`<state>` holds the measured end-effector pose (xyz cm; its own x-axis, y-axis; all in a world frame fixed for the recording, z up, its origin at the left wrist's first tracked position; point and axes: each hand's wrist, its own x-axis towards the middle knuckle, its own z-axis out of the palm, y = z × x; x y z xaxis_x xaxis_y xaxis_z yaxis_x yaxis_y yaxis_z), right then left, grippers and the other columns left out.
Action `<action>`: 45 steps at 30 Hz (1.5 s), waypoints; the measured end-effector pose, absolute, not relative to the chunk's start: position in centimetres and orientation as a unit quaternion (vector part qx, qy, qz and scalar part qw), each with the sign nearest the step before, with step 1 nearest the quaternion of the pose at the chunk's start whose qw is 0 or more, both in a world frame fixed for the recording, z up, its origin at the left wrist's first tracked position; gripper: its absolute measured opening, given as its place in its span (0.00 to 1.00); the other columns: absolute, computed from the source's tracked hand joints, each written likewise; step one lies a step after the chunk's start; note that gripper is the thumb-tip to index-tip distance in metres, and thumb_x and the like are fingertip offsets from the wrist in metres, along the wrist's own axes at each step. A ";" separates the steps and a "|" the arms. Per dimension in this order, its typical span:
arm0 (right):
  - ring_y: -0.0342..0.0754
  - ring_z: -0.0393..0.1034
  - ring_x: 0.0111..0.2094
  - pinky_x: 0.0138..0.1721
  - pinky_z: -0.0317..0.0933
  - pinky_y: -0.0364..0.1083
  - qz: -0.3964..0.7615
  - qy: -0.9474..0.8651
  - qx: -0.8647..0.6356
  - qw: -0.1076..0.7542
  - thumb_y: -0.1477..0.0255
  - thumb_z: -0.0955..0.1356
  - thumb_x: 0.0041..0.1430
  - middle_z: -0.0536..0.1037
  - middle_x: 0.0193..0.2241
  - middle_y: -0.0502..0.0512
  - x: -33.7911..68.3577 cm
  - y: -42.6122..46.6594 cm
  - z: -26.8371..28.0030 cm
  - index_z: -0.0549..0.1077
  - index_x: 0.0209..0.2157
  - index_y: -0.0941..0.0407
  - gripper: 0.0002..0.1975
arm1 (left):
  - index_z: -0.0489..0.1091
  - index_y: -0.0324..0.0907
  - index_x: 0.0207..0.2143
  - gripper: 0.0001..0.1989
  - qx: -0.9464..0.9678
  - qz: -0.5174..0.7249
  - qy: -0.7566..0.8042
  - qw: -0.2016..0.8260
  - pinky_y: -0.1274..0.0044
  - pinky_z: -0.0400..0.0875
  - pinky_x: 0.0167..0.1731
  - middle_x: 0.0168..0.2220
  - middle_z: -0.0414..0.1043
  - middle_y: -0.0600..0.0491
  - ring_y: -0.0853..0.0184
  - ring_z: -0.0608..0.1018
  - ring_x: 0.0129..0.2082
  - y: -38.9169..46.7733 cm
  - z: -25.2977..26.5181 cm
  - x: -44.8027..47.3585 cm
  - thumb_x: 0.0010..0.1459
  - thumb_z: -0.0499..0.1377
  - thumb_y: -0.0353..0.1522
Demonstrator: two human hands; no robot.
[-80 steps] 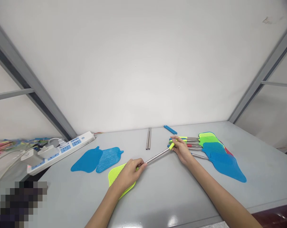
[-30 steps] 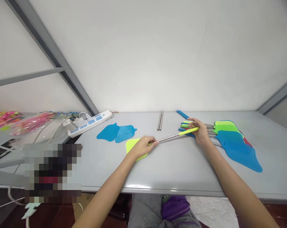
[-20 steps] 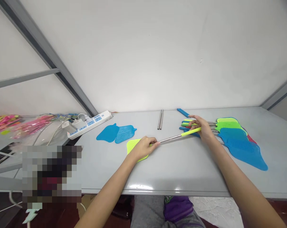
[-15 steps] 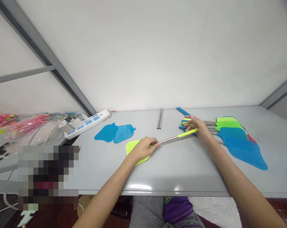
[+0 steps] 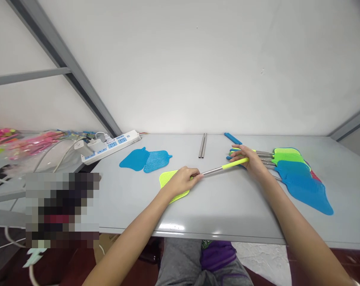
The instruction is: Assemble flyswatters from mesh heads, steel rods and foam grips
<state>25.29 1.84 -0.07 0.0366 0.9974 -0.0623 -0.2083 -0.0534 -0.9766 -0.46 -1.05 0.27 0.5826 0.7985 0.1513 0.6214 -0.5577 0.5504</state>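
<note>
My left hand (image 5: 184, 182) is closed around the neck of a yellow fly swatter (image 5: 213, 171), where its metal rod meets the perforated head. Part of that head lies hidden under the hand. At the other end, my right hand (image 5: 251, 161) grips the tip of the yellow handle, with the fingers bent over it. Just beyond and right of my right hand lies a pile of fly swatters with green heads (image 5: 287, 155) and blue heads (image 5: 305, 186); my hand covers part of their handles. A bit of a red head shows beneath them.
Two loose blue swatter heads (image 5: 157, 161) lie on the left of the grey table (image 5: 227, 214). Two metal rods (image 5: 203, 146) and blue handles (image 5: 233, 138) lie near the wall. A white power strip (image 5: 114, 146) sits at back left, beside pink items in plastic bags (image 5: 37, 147).
The view has shifted slightly. Both hands keep their hold on the yellow fly swatter, with almost no movement relative to the table.
</note>
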 end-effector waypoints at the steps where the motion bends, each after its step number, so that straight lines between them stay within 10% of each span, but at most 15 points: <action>1: 0.48 0.69 0.26 0.33 0.62 0.48 0.553 -0.423 -0.466 0.546 0.62 0.63 0.48 0.73 0.25 0.53 25.5 1.9 -0.1 0.68 0.37 0.56 0.15 | 0.68 0.41 0.28 0.18 0.859 0.197 0.415 0.225 0.80 0.57 0.26 0.23 0.68 0.55 0.70 0.68 0.25 -1.0 0.2 -0.5 0.56 0.43 0.40; 45: 0.49 0.69 0.37 0.45 0.58 0.51 0.611 -0.432 -0.424 0.510 0.65 0.60 0.53 0.74 0.34 0.57 25.7 1.4 0.4 0.65 0.41 0.56 0.15 | 0.69 0.43 0.30 0.18 0.870 0.165 0.413 0.213 0.79 0.58 0.28 0.23 0.69 0.54 0.68 0.68 0.28 -1.3 -0.2 0.2 0.55 0.44 0.41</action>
